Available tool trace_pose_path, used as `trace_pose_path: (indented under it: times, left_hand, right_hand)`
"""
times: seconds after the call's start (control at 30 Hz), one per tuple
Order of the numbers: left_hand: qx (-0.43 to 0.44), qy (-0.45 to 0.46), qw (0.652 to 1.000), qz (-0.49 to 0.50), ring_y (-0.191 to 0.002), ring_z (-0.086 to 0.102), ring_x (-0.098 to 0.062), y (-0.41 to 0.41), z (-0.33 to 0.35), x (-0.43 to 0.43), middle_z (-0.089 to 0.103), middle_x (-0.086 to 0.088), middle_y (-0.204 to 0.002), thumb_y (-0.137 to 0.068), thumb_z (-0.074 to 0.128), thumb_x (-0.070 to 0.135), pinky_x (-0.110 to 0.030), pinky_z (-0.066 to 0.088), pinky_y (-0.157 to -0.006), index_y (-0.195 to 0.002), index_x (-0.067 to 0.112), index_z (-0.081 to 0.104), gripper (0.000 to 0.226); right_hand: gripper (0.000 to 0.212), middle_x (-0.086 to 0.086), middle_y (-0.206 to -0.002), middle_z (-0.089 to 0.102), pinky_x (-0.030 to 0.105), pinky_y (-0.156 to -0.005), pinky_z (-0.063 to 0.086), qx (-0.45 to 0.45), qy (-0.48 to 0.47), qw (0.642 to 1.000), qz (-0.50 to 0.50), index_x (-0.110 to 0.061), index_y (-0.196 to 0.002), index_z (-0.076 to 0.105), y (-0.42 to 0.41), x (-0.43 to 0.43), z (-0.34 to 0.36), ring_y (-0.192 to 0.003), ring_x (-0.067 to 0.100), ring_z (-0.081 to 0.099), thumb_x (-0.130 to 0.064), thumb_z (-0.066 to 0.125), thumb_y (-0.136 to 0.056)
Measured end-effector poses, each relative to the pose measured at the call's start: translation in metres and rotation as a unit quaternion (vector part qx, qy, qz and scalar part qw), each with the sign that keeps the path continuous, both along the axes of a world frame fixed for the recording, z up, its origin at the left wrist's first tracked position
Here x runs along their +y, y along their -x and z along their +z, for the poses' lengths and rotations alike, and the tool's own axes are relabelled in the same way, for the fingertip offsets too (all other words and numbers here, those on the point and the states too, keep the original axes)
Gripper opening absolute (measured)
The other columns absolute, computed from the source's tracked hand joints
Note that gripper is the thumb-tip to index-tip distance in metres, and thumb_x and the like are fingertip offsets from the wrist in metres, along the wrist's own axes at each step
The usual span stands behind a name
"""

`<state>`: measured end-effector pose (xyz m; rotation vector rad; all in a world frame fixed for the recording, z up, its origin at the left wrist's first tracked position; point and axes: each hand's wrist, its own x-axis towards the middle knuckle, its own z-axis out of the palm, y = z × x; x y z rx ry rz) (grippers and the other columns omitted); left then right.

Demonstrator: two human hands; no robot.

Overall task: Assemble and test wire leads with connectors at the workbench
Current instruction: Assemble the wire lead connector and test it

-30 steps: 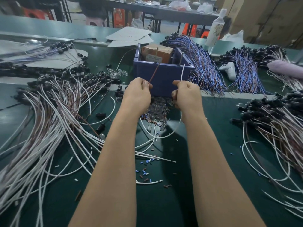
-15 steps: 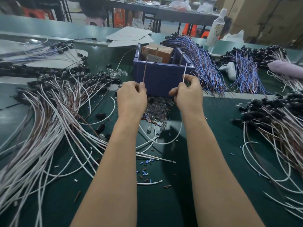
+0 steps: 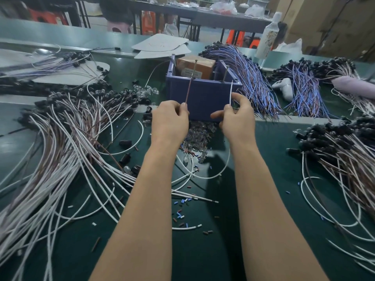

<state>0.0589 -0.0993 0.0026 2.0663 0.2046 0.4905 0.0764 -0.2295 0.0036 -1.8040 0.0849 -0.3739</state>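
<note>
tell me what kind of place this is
Most likely a wire-lead assembly workshop. Heaps of cut leads cover the green bench, cardboard boxes are stacked behind, and the left hand pinches a brown wire while the right hand pinches a white wire.

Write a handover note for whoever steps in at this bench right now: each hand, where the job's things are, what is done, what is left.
Left hand pinches a brown wire, end pointing up.
Right hand pinches a white wire, end up too.
Both ends stand in front of the blue bin, which holds a cardboard box and two upright metal rods.
Clear bulbs lie on the mat between the wrists.
Done: a left heap of leads and a right heap of leads, black connectors fitted.
Left: probably touch these two ends to the rods; they are not yet there.
</note>
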Motion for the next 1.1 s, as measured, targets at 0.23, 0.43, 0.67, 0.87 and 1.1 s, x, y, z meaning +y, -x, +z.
trace_pose_path:
  times: [0.23,0.43,0.67,0.87,1.1]
  left_hand:
    - [0.007,-0.001,1.0,-0.012,-0.056,0.046,-0.005,-0.001,0.0,0.0,0.051,0.008,-0.061,-0.099,0.046,0.025,-0.018,0.029,-0.056,-0.087,0.009,0.067,0.029]
    - [0.01,-0.005,1.0,-0.016,-0.059,0.048,-0.006,0.001,0.0,-0.001,0.053,0.005,-0.065,-0.099,0.046,0.025,-0.017,0.029,-0.057,-0.088,0.009,0.067,0.029]
    - [0.016,-0.024,1.0,-0.01,-0.067,0.054,-0.014,0.003,0.002,-0.005,0.065,-0.004,-0.082,-0.099,0.045,0.026,-0.022,0.034,-0.065,-0.093,0.008,0.067,0.029]
    - [0.019,-0.029,0.999,0.006,-0.092,0.062,-0.028,0.005,0.005,-0.012,0.069,-0.011,-0.097,-0.098,0.046,0.025,-0.031,0.047,-0.079,-0.101,0.006,0.068,0.029]
    - [0.019,-0.039,0.999,-0.008,-0.093,0.062,-0.03,0.008,0.007,-0.017,0.069,-0.012,-0.098,-0.098,0.046,0.025,-0.037,0.049,-0.084,-0.1,0.007,0.066,0.028]
  right_hand:
    - [0.036,-0.003,-0.071,0.069,0.035,-0.08,0.048,-0.005,0.016,1.0,0.009,-0.02,-0.134,0.045,-0.001,0.001,0.0,-0.071,0.01,0.057,-0.012,0.039,-0.1]
    - [0.037,-0.003,-0.07,0.069,0.029,-0.073,0.046,-0.005,0.021,1.0,0.014,-0.021,-0.135,0.046,-0.001,0.0,0.0,-0.068,0.01,0.057,-0.012,0.04,-0.1]
    - [0.037,-0.004,-0.07,0.069,0.028,-0.075,0.047,-0.004,0.022,1.0,0.012,-0.021,-0.136,0.045,0.0,-0.001,0.0,-0.069,0.008,0.058,-0.013,0.04,-0.1]
    - [0.031,-0.003,-0.068,0.069,0.031,-0.071,0.046,-0.01,0.011,1.0,0.012,-0.02,-0.129,0.046,-0.002,0.0,-0.002,-0.063,0.009,0.053,-0.012,0.04,-0.099]
    - [0.03,-0.003,-0.068,0.069,0.029,-0.066,0.043,-0.015,0.017,1.0,0.008,-0.021,-0.126,0.047,-0.003,-0.001,-0.004,-0.055,0.005,0.048,-0.012,0.041,-0.099]
